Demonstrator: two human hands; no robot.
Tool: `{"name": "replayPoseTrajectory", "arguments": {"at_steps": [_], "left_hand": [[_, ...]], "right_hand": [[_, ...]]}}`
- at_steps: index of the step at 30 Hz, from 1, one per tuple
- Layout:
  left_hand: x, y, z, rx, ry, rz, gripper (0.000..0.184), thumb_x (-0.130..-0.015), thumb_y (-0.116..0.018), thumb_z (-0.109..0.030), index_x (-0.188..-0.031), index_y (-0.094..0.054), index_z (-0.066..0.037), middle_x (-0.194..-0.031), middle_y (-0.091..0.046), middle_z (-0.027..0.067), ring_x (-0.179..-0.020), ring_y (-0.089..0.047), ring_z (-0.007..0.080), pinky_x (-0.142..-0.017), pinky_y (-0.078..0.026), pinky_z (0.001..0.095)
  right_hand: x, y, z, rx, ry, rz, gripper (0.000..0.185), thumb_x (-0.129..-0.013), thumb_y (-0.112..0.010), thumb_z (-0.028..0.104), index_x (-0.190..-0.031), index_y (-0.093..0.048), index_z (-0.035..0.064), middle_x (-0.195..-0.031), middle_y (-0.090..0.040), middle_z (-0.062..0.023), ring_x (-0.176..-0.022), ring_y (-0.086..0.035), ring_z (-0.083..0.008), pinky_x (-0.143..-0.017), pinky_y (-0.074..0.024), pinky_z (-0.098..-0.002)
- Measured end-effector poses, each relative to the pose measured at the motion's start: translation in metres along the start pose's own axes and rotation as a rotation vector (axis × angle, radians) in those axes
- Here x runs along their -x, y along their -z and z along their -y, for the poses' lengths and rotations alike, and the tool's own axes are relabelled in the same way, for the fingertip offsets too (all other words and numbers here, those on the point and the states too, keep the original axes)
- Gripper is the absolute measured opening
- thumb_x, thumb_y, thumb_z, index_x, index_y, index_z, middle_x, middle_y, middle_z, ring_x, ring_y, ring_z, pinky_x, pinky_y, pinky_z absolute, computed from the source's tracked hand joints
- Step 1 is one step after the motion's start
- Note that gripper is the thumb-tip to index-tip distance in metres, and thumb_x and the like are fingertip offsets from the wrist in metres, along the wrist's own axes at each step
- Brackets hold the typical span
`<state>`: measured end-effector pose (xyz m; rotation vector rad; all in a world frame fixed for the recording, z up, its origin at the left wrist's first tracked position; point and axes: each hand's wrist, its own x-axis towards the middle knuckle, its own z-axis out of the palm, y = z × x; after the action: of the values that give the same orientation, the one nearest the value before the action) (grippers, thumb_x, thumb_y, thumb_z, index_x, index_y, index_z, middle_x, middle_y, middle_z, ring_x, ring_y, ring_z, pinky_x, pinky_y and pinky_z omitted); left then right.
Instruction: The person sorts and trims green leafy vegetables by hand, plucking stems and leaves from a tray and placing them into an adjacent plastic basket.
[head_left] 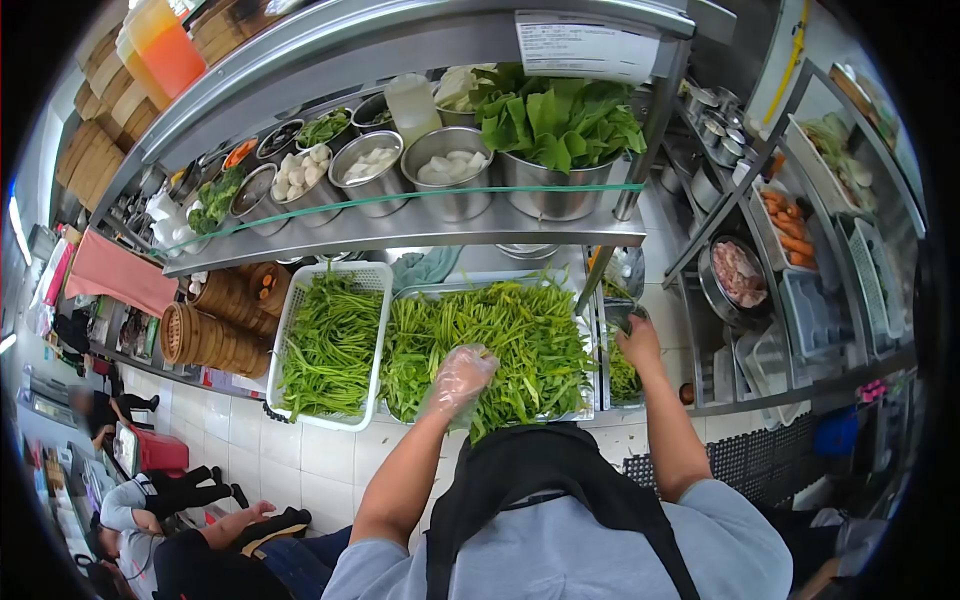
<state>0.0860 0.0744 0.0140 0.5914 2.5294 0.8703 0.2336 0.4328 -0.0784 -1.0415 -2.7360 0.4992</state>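
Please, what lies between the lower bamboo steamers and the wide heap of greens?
In the head view, a white basket filled with green stems stands between the bamboo steamers and the wide heap.

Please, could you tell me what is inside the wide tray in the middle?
The wide tray holds a heap of leafy green stalks, with the gloved left hand at its near part. The tray's bottom and anything beneath the top layer are covered, so they cannot be seen.
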Motion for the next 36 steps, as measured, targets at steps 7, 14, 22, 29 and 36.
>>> {"name": "replayPoseTrajectory", "arguments": {"at_steps": [7, 14, 22, 29, 36], "left_hand": [[0.008, 0.02, -0.033, 0.179, -0.222, 0.135, 0.021, -0.091, -0.061, -0.023, -0.092, -0.066, -0.003, -0.083, -0.065, 0.0197, -0.078, -0.062, 0.0377, -0.075, -0.05, 0.0433], [-0.001, 0.041, -0.028, 0.037, -0.057, 0.009, 0.028, -0.091, -0.065, -0.03, -0.104, -0.073, -0.006, -0.107, -0.071, 0.0212, -0.099, -0.068, 0.0365, -0.087, -0.052, 0.0438], [0.0, 0.011, 0.002, -0.002, -0.047, 0.035, 0.03, -0.089, -0.067, -0.03, -0.104, -0.073, -0.005, -0.104, -0.07, 0.0246, -0.099, -0.066, 0.0405, -0.089, -0.052, 0.0461], [0.013, 0.006, -0.006, -0.189, -0.028, 0.091, 0.043, -0.09, -0.066, -0.033, -0.124, -0.068, -0.005, -0.119, -0.069, 0.0218, -0.112, -0.065, 0.0376, -0.099, -0.05, 0.0445], [0.015, 0.01, -0.007, -0.01, -0.129, 0.015, 0.029, -0.088, -0.067, -0.027, -0.105, -0.069, -0.004, -0.101, -0.07, 0.0235, -0.096, -0.067, 0.0405, -0.084, -0.052, 0.0458]], "right_hand": [[0.033, 0.018, 0.147, -0.905, 0.033, 0.663, 0.064, -0.092, -0.066, 0.057, -0.124, -0.067, 0.0004, -0.112, -0.072, -0.0136, -0.094, -0.069, -0.0215, -0.08, -0.0553, -0.0344], [0.04, 0.015, 0.166, -1.352, -0.173, 0.711, 0.033, -0.107, -0.049, 0.031, -0.104, -0.066, 0.0036, -0.089, -0.065, -0.0037, -0.076, -0.062, -0.012, -0.072, -0.0534, -0.0279], [0.045, 0.004, 0.159, -1.193, -0.302, 0.824, 0.028, -0.101, -0.059, 0.032, -0.1, -0.064, 0.0045, -0.074, -0.056, 0.0006, -0.066, -0.055, -0.0122, -0.062, -0.0452, -0.0289], [0.047, -0.04, 0.183, -0.635, -0.057, 0.562, 0.063, -0.08, -0.076, 0.059, -0.096, -0.067, -0.0017, -0.089, -0.071, -0.0156, -0.084, -0.068, -0.0315, -0.08, -0.0514, -0.0404], [0.044, -0.021, 0.189, -1.08, -0.139, 0.723, 0.056, -0.086, -0.076, 0.051, -0.104, -0.068, -0.0019, -0.096, -0.071, -0.0095, -0.089, -0.065, -0.0171, -0.082, -0.0494, -0.0328]]}}
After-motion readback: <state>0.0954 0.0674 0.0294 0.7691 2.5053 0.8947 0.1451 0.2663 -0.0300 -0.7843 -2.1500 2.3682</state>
